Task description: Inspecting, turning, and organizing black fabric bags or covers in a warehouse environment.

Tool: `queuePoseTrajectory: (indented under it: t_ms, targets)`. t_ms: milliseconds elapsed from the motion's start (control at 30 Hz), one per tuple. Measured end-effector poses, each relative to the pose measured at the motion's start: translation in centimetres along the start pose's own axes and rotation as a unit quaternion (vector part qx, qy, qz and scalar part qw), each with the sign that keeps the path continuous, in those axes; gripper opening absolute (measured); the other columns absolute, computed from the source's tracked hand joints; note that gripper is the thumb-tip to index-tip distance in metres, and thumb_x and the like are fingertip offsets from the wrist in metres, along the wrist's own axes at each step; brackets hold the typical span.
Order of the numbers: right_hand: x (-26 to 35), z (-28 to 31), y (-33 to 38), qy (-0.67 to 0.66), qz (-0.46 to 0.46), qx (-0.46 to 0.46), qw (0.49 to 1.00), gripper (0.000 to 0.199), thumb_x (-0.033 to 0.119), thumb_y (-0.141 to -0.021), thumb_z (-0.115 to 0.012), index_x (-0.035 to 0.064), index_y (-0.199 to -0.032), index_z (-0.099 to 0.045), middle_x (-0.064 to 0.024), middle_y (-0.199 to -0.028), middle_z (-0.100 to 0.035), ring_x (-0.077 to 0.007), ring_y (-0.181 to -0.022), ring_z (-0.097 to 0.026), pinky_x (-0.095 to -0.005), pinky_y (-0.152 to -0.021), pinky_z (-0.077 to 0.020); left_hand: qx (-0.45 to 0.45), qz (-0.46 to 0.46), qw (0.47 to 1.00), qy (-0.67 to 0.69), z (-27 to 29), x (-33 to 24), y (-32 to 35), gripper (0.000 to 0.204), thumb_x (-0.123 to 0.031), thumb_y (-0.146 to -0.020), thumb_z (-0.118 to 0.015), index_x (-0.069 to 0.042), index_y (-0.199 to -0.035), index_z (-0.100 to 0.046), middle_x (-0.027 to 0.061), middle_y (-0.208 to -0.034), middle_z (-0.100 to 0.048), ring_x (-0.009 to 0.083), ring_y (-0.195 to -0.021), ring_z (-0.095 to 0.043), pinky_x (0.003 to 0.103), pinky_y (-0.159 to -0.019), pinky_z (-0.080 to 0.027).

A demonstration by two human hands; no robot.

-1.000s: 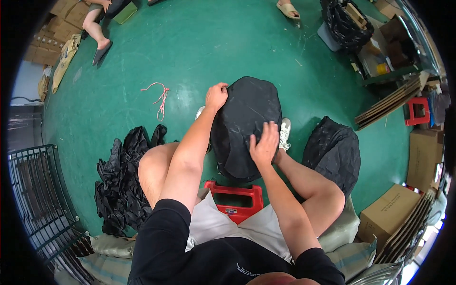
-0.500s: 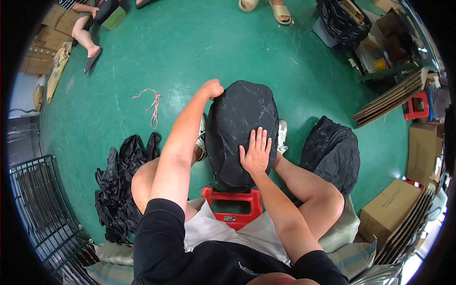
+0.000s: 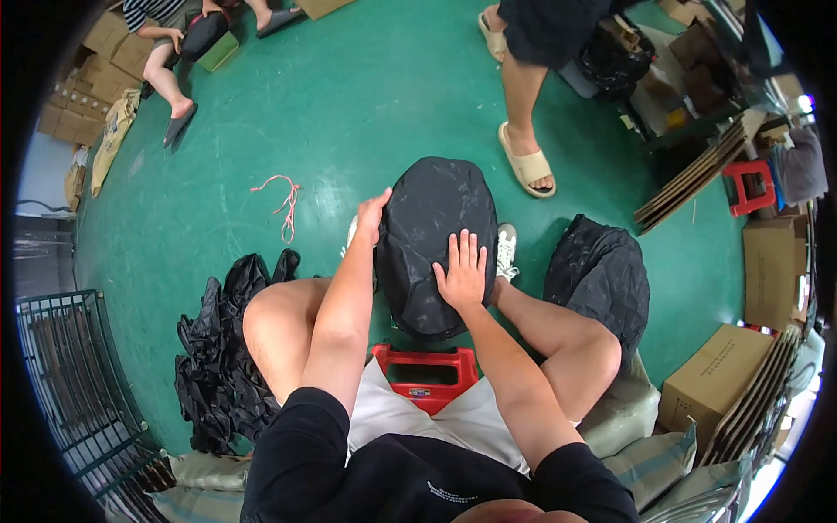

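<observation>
Between my legs stands a rounded black bundle [image 3: 436, 213] in a smooth, slightly creased fabric cover; what is inside it is hidden. My right hand [image 3: 463, 272] lies flat on its top, fingers spread. Against its upper left side rests my left hand [image 3: 372, 218], fingers stretched along the edge and not curled round it. Just behind the bundle, between my thighs, is a red plastic stool [image 3: 425, 358].
Crumpled black fabric [image 3: 228, 349] lies left of my leg, and another black bundle [image 3: 602, 279] stands on the right. A pink string [image 3: 289, 209] lies on the green floor. Someone in beige slides [image 3: 527, 162] walks ahead; another person [image 3: 166, 52] sits far left. Cardboard boxes [image 3: 715, 375] line the right.
My left hand has let go of the bundle's upper edge, slid down its left side and straightened its fingers. My right hand stays flat. The person in beige slides has stepped closer.
</observation>
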State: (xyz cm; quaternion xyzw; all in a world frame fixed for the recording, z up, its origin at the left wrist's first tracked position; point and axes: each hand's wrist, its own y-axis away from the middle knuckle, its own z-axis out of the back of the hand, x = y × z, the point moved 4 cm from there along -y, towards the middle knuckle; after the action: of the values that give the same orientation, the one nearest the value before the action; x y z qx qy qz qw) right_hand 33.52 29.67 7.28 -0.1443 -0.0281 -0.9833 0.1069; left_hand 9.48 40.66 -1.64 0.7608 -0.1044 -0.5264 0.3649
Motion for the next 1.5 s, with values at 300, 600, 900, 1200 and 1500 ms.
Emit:
queuePoseTrajectory:
  t_ms: [300, 600, 900, 1200, 1500]
  targets:
    - [-4.8, 0.3, 1.5, -0.124, 0.109, 0.123, 0.979, 0.063, 0.037, -0.079, -0.067, 0.0011, -0.128, -0.050, -0.0204, -0.143, -0.041, -0.0364, -0.132, -0.039, -0.0461, -0.106, -0.0370, 0.012, -0.099, 0.995, -0.029, 0.9, 3.7, 11.4, 0.076, -0.012, -0.072, -0.080, 0.005, -0.135, -0.040, 0.0182, -0.123, -0.057, 0.0281, -0.109, -0.057, 0.038, -0.099, -0.043]
    - [-14.0, 16.1, 4.9, -0.035, 0.041, 0.199, 0.979, 0.048, 0.041, -0.085, -0.060, 0.0035, -0.116, -0.061, -0.0239, -0.107, -0.065, -0.0381, -0.102, -0.062, -0.0450, -0.090, -0.0477, -0.118, -0.216, 0.942, -0.230, 4.0, 11.2, 13.4, 0.029, -0.014, -0.079, -0.076, 0.006, -0.075, -0.056, 0.0105, -0.071, -0.058, 0.0209, -0.067, -0.047, 0.039, -0.067, -0.044]
    - [-20.4, 21.0, 11.3, -0.068, -0.103, 0.093, 0.988, 0.048, 0.046, -0.088, -0.052, 0.0021, -0.085, -0.071, -0.0204, -0.093, -0.068, -0.0361, -0.094, -0.065, -0.0438, -0.087, -0.0493, -0.175, -0.199, 0.931, -0.249, 5.6, 14.3, 13.6, 0.036, -0.020, -0.075, -0.081, 0.004, -0.070, -0.054, 0.0146, -0.070, -0.061, 0.0296, -0.066, -0.056, 0.040, -0.071, -0.046]
    - [-20.6, 18.4, 10.6, -0.006, -0.154, 0.094, 0.984, 0.038, 0.038, -0.089, -0.052, 0.0052, -0.089, -0.073, -0.0173, -0.095, -0.069, -0.0331, -0.092, -0.065, -0.0418, -0.086, -0.0509, -0.065, -0.143, 0.973, -0.171, 7.7, 15.5, 13.9, 0.026, -0.015, -0.073, -0.080, 0.006, -0.080, -0.066, 0.0147, -0.081, -0.068, 0.0245, -0.071, -0.058, 0.038, -0.073, -0.049]
    - [-19.9, 21.0, 4.8, -0.102, -0.143, 0.146, 0.973, 0.038, 0.037, -0.078, -0.068, 0.0003, -0.088, -0.070, -0.0195, -0.085, -0.069, -0.0312, -0.082, -0.067, -0.0398, -0.077, -0.0515, -0.095, -0.107, 0.922, -0.361, 4.9, 9.9, 15.3, 0.050, -0.046, -0.081, -0.066, 0.000, -0.099, -0.069, 0.0237, -0.106, -0.066, 0.0372, -0.101, -0.063, 0.045, -0.090, -0.047]
